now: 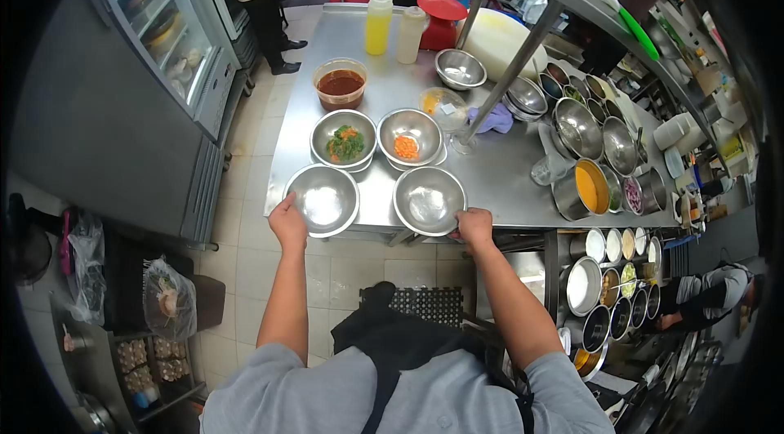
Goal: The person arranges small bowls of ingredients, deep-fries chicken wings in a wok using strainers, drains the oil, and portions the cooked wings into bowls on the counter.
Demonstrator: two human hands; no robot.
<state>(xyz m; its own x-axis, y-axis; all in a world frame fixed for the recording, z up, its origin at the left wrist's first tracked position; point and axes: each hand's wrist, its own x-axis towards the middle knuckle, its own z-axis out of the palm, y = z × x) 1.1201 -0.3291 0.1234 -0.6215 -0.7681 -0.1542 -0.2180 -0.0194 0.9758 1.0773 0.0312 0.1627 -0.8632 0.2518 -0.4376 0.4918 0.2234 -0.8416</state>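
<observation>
My left hand (288, 222) grips the rim of an empty steel mixing bowl (325, 200) at the table's front edge. Level with it, a second empty steel bowl (429, 200) has its right rim in my right hand (474, 227). Just behind the left one stands a bowl (317, 140) with chopped greens and orange bits (345, 144). Beside that, another bowl (420, 125) contains diced orange pieces (405, 147). Both back bowls appear to rest on other bowls. A tub of dark red sauce (340, 84) is farther back.
Yellow (377, 24) and pale (410, 35) squeeze bottles stand near a red scale (441, 22). A metal shelf post (523, 50) rises at right, near stacked bowls and a pot of orange sauce (591, 187). A glass-door fridge (163, 34) stands left. Other people are at the back and far right.
</observation>
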